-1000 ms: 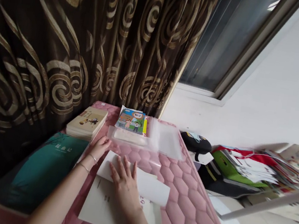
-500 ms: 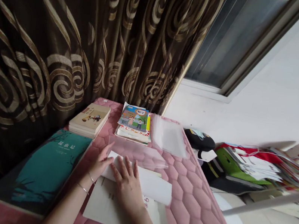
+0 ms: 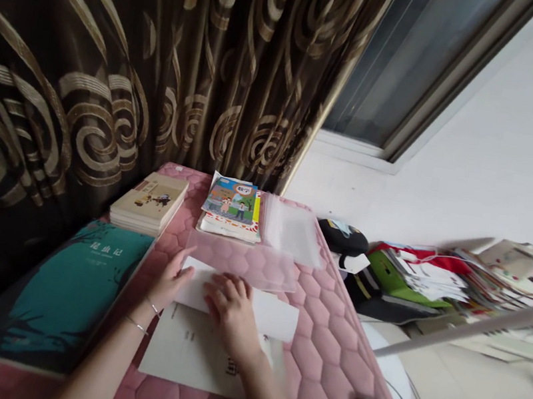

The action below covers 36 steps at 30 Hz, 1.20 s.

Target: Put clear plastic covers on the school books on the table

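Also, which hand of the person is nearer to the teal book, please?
The left. The left hand is just right of the teal book, at the left end of the white flap; the right hand is farther right, on the flap's middle part.

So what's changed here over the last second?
The clear plastic sheet came off the math textbook, toward the person. The left hand moved nearer, to the left end of the folded white paper; the right hand, earlier spread flat, curled its fingers. The teal book stayed put.
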Tool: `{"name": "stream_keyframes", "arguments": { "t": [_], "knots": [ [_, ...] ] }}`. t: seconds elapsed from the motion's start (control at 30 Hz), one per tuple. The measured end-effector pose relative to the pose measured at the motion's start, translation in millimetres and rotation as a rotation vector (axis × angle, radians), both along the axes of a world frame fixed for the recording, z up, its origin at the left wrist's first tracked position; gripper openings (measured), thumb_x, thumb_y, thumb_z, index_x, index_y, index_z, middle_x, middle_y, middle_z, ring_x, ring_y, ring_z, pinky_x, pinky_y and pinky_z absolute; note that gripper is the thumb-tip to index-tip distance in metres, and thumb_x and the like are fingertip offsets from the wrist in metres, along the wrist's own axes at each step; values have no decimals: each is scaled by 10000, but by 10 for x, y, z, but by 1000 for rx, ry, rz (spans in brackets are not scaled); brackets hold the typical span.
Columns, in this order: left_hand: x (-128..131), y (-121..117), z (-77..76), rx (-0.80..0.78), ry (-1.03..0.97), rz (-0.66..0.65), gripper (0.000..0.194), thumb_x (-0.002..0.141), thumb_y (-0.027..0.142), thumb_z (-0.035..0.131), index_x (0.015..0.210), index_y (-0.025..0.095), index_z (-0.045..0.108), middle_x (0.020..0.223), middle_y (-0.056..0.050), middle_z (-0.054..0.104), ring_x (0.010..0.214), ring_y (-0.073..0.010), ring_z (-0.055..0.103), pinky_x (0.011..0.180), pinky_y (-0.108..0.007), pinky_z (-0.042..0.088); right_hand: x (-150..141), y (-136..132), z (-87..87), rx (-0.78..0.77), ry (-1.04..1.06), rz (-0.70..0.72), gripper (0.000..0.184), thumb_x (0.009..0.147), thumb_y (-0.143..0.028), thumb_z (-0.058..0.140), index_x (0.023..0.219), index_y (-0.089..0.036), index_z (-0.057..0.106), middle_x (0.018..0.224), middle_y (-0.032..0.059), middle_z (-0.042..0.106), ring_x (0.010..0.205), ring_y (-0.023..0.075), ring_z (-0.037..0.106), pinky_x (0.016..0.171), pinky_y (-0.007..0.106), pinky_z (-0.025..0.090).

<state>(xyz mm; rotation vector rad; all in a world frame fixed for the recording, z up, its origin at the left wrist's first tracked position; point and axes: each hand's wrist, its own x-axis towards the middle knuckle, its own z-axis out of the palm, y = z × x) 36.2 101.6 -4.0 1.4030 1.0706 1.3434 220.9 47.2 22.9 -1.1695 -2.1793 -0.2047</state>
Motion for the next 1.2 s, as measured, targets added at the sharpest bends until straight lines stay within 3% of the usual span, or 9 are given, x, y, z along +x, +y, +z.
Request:
{"name": "stream_keyframes", "arguments": {
  "t": [0.17, 0.27, 0.37, 0.53, 0.63, 0.77, 0.9, 1.07, 1.2],
  "knots": [
    [3, 22, -18, -30, -61, -4, 607, 786, 481, 633, 1286, 157, 517, 1331, -146, 548, 1253, -299, 482, 1058, -454, 366, 457, 7, 174, -116, 103, -196, 151, 867, -265, 591, 1001, -267, 662, 1119, 75, 611, 1031, 261, 503, 872, 443, 389],
    [9, 20, -1, -17, -113, 15, 578, 768, 450, 665, 1257, 163, 550, 1260, -128, 604, 1234, -297, 504, 1044, -447, 393, 750, 70, 68, -107, 298, -380, 412, 792, -367, 646, 1183, -254, 582, 1251, 109, 536, 1121, 314, 466, 926, 526, 370],
    [18, 5, 34, -4, -124, 25, 561, 760, 433, 678, 1240, 167, 567, 1230, -117, 624, 1245, -295, 498, 1057, -444, 387, 943, 164, -114, -185, 583, -453, 684, 693, -486, 687, 1295, -222, 497, 1319, 132, 497, 1222, 341, 426, 983, 539, 363],
    [32, -31, 104, -39, -127, -3, 567, 773, 437, 661, 1255, 163, 543, 1233, -115, 624, 1229, -287, 516, 1046, -427, 397, 1056, 255, -250, -499, 1065, -405, 811, 601, -516, 741, 1310, -214, 489, 1224, 115, 593, 1089, 280, 567, 865, 391, 489],
    [36, -55, 141, -65, -123, 18, 552, 766, 442, 664, 1226, 159, 551, 1254, -115, 611, 1217, -285, 522, 994, -395, 439, 1084, 259, -232, -542, 1198, -343, 801, 573, -483, 780, 1272, -188, 523, 1078, 87, 656, 989, 252, 609, 808, 361, 510],
    [41, -74, 176, -96, -87, 44, 556, 763, 456, 661, 1220, 164, 539, 1250, -114, 610, 1096, -265, 592, 850, -340, 498, 1103, 262, -223, -496, 1289, -297, 804, 544, -436, 815, 1257, -180, 545, 895, 42, 682, 853, 224, 625, 734, 339, 522],
    [46, -73, 186, -120, -83, 65, 584, 728, 467, 686, 1198, 157, 528, 1166, -111, 647, 909, -230, 643, 710, -302, 506, 1095, 278, -238, -449, 1313, -300, 777, 516, -407, 834, 1219, -193, 583, 895, 40, 688, 789, 209, 615, 664, 317, 521],
    [56, -79, 189, -71, -93, 94, 566, 728, 463, 684, 1178, 152, 538, 1161, -117, 642, 979, -245, 627, 790, -333, 503, 1076, 270, -198, -428, 1327, -290, 754, 521, -397, 833, 1209, -199, 595, 1020, 67, 686, 871, 224, 620, 688, 319, 525],
    [60, -90, 206, -32, -68, 93, 562, 748, 456, 669, 1213, 169, 538, 1091, -94, 659, 973, -244, 625, 834, -356, 493, 1081, 235, -143, -528, 1359, -258, 685, 537, -398, 828, 1163, -206, 627, 990, 61, 696, 815, 226, 635, 645, 320, 525]
  ]
}}
